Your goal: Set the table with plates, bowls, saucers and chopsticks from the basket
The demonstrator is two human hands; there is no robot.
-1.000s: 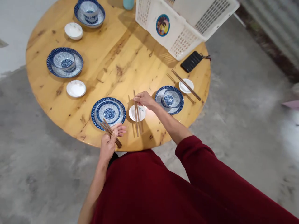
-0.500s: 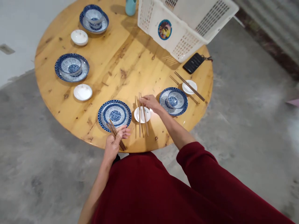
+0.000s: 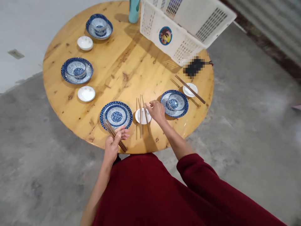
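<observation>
My left hand [image 3: 113, 142] is closed around a bundle of brown chopsticks [image 3: 109, 128], its other fingers stretched out over the near edge of a blue-and-white plate with a bowl [image 3: 116, 116]. Two more chopsticks [image 3: 140, 130] lie slightly apart across a small white dish [image 3: 138, 116] to the right of that plate. Just beside the right-hand one of this pair is my right hand [image 3: 157, 110], fingers loosely apart and holding nothing. Beyond it stands another patterned plate and bowl [image 3: 174, 113]. A further chopstick pair [image 3: 191, 90] rests on a white dish [image 3: 189, 91].
A white plastic basket [image 3: 155, 23] stands at the back of the round wooden table [image 3: 113, 75], with a turquoise container [image 3: 134, 12] beside it. A blurred black object [image 3: 194, 67] lies near the basket. Patterned plates with bowls [image 3: 81, 78] and white dishes [image 3: 86, 94] line the left side.
My right hand has let go of the chopsticks on the middle dish and moved slightly right. My left hand keeps its bundle in nearly the same place. The view has shifted a little.
</observation>
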